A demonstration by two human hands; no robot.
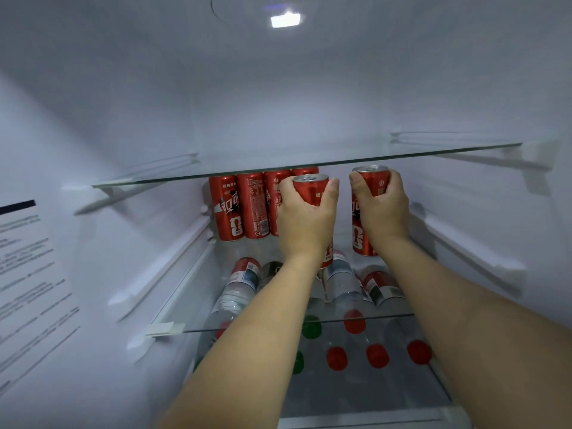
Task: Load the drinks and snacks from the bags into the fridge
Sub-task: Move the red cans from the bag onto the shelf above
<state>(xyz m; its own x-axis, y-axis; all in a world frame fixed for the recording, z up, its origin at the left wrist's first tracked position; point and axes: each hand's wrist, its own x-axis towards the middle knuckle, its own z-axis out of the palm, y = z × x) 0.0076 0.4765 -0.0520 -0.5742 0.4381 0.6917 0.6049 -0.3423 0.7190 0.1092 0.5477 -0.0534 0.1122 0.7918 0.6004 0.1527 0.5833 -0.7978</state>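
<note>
Head view: we're looking into the open fridge point(309, 113), both arms reaching in under the upper glass shelf point(309, 165). Left hand point(305, 218) has thumb and fingers curled round a red can point(310, 188), gripping it near the top, upright; whether its base touches the middle glass shelf point(297, 326) we can't tell, the hand hides it. Right hand point(382, 209) is wrapped round a second red can point(370, 212) the same way, thumb on the left side, fingers round the right; this can looks upright with its base at or just on the middle shelf. The two held cans sit near each other, a small gap between. Behind and left of them, a row of red cans point(247, 209) stands upright at the back of the same shelf, touching side by side. Below the middle shelf, clear water bottles point(238, 289) lie on their sides, caps toward us, mostly red caps point(377, 356) plus green ones point(311, 328). Left fridge wall carries a printed label point(28, 274), text unreadable. Interior light point(285, 20) is on at the top.
</note>
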